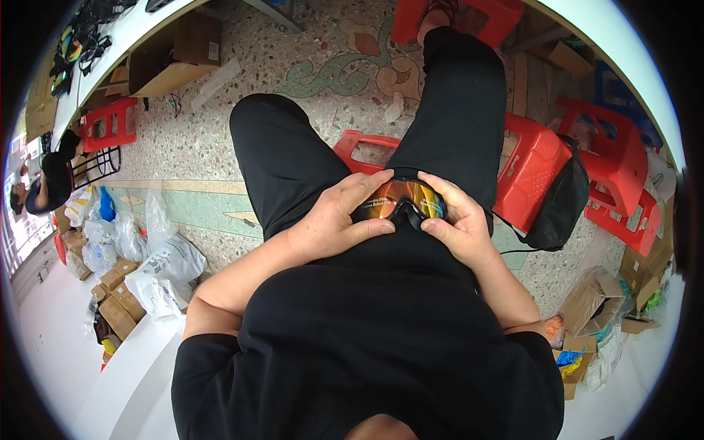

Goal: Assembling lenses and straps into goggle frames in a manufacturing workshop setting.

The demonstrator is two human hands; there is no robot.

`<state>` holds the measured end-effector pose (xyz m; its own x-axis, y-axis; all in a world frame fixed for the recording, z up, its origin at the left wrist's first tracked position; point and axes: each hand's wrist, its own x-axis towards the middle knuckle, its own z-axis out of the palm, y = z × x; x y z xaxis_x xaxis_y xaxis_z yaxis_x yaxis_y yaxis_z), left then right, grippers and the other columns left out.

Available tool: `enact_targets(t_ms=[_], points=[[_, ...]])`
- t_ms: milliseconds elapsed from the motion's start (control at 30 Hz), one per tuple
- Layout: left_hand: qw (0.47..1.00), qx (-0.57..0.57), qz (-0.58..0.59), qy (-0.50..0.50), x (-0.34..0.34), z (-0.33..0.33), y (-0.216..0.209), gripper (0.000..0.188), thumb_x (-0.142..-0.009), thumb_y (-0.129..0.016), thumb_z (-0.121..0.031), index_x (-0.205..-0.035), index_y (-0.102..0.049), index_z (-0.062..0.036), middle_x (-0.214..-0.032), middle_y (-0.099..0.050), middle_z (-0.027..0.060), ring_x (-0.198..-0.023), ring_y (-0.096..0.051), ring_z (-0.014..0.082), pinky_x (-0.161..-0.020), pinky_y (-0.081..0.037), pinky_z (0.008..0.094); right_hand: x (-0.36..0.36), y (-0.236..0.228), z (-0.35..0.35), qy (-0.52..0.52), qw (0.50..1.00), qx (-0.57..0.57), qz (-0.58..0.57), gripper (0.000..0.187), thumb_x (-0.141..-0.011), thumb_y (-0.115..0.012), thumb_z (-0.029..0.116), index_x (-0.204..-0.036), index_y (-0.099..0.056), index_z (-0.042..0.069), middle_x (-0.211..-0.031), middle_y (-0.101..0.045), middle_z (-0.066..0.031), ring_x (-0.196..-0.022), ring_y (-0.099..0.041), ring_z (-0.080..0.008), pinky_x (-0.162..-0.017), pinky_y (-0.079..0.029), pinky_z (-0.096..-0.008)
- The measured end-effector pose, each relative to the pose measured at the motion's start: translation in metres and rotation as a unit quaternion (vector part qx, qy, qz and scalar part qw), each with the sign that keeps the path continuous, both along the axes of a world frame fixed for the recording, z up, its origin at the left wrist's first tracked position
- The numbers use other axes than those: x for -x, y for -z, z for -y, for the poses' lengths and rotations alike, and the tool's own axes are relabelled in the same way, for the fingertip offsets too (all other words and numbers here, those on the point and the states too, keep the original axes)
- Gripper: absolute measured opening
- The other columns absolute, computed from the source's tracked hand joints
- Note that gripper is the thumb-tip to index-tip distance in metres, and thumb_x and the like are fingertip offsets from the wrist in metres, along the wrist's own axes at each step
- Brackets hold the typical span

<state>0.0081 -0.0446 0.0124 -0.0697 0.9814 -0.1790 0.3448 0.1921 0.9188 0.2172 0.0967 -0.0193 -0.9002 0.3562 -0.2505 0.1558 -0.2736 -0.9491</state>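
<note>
A pair of goggles (407, 196) with an orange mirrored lens and a black frame rests at my lap, held between both hands. My left hand (348, 213) grips its left end, thumb on the near edge and fingers along the far edge. On the other end, my right hand (458, 216) has its thumb near the nose notch and its fingers over the far rim. Printed film covers the lens. The strap, if there is one, cannot be made out against my black clothes.
Red plastic stools (532, 172) stand to the right, with a black mesh bag (555, 202) beside them. Clear plastic bags (169, 271) and cardboard boxes (117, 312) lie at left. An open carton (176, 55) sits far left. Another person (51, 180) is at the left edge.
</note>
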Motion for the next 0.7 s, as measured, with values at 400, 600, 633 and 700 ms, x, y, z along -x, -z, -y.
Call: enact_targets(t_ms=[400,600,633,700], points=[[0.951,-0.19,-0.2,-0.139,-0.018,-0.024,0.005,0.054,-0.061,-0.075,-0.014,-0.111,-0.058,0.0005,-0.085,-0.058,0.0103,-0.071,-0.06,0.0265,-0.063,-0.049,0.0362,0.036,0.001,0.012,0.177,0.927,-0.328,-0.037,0.053,-0.066,-0.074,0.009,-0.114,-0.056,-0.001,-0.1,-0.063,-0.0151,-0.087,-0.065,-0.0272,-0.079,-0.053,-0.0339],[0.94,-0.204,-0.228,-0.154,-0.02,-0.03,0.019,0.051,-0.061,-0.074,-0.014,-0.107,-0.059,0.0005,-0.081,-0.056,0.0087,-0.067,-0.058,0.0262,-0.064,-0.049,0.0362,0.04,0.018,0.009,0.189,0.93,-0.314,-0.025,0.049,-0.065,-0.074,0.011,-0.109,-0.057,-0.001,-0.096,-0.063,-0.0137,-0.084,-0.065,-0.025,-0.077,-0.053,-0.0327],[0.94,-0.203,-0.228,-0.153,-0.02,-0.031,0.02,0.051,-0.061,-0.074,-0.014,-0.107,-0.059,0.0005,-0.081,-0.056,0.0087,-0.067,-0.058,0.0262,-0.064,-0.049,0.0362,0.04,0.02,0.008,0.189,0.93,-0.313,-0.025,0.049,-0.065,-0.074,0.011,-0.109,-0.057,-0.001,-0.096,-0.063,-0.0137,-0.084,-0.065,-0.025,-0.077,-0.053,-0.0327],[0.948,-0.185,-0.216,-0.144,-0.021,-0.033,0.02,0.049,-0.062,-0.072,-0.008,-0.107,-0.056,0.0013,-0.087,-0.058,0.0133,-0.072,-0.06,0.0307,-0.064,-0.049,0.0373,0.039,0.025,0.006,0.185,0.941,-0.284,-0.012,0.048,-0.065,-0.075,0.01,-0.109,-0.057,-0.001,-0.096,-0.062,-0.0124,-0.084,-0.065,-0.0233,-0.077,-0.053,-0.0321]])
